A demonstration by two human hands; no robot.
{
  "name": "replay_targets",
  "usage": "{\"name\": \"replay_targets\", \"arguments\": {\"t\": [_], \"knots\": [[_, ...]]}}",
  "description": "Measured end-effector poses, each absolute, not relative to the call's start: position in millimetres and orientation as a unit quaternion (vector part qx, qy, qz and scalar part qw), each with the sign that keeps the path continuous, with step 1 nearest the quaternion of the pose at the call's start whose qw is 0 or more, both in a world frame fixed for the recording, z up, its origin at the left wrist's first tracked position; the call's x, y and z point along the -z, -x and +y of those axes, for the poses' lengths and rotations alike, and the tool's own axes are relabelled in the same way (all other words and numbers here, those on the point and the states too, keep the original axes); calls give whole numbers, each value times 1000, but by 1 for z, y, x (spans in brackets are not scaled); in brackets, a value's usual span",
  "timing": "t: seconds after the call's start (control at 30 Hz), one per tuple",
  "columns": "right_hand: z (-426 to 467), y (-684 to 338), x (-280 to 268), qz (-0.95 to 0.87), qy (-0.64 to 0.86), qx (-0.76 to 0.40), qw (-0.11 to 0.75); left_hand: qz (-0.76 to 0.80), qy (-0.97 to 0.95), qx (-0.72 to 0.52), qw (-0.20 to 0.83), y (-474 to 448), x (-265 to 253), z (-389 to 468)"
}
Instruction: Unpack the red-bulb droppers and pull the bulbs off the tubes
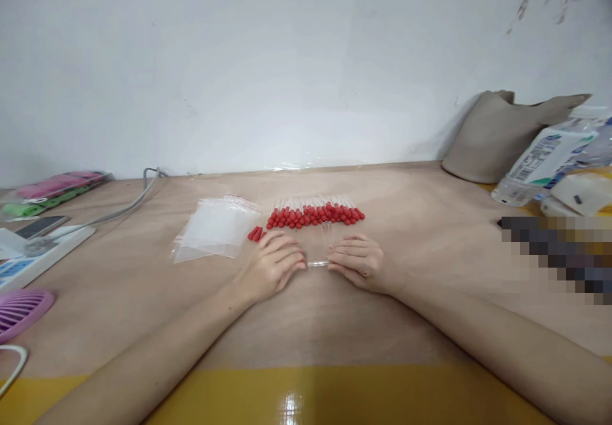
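Observation:
Low over the table, my left hand and my right hand face each other with fingers pinched. Between them runs a thin clear glass tube, held level, one end in each hand. A speck of red shows at my left fingertips; what it belongs to is hidden. A few loose clear tubes lie just beyond my right fingertips. Farther back is a row of droppers, clear tubes with red rubber bulbs toward me. Several loose red bulbs lie beside my left hand, partly covered by it.
Clear zip bags lie in a stack left of the droppers. At the left are a power strip with a grey cable, a phone and a pink fan. A plastic bottle and a beige bag stand at the right.

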State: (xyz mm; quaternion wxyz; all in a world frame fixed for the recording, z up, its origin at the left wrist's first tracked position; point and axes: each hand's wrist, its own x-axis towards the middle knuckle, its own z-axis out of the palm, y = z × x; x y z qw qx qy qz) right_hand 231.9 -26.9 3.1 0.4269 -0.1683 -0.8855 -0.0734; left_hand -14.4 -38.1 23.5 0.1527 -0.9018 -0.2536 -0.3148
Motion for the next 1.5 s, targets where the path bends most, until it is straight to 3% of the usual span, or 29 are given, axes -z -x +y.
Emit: {"name": "replay_targets", "arguments": {"t": [0.1, 0.2, 0.4, 0.67, 0.8, 0.97, 1.13, 1.5], "knots": [[-21, -240, -6, -850, 254, 30, 460, -397, 828, 360, 165, 35, -31, -25], [-11, -244, -3, -800, 386, -40, 457, -558, 728, 386, 102, 59, -39, -6], [1, -242, 8, -761, 483, -70, 427, -677, 680, 281, 7, 86, -40, 16], [-2, -237, 6, -773, 489, -47, 400, -678, 696, 237, -14, 84, -36, 15], [-2, -231, 4, -781, 500, -30, 373, -667, 703, 244, 27, 79, -43, 11], [-5, -227, 4, -809, 460, -1, 366, -572, 761, 294, 88, 50, -49, 3], [-7, -227, 4, -835, 418, 17, 358, -457, 847, 253, 97, 8, -49, 13], [-11, -226, 0, -860, 397, 26, 320, -434, 869, 213, 108, -24, -52, 52]]}}
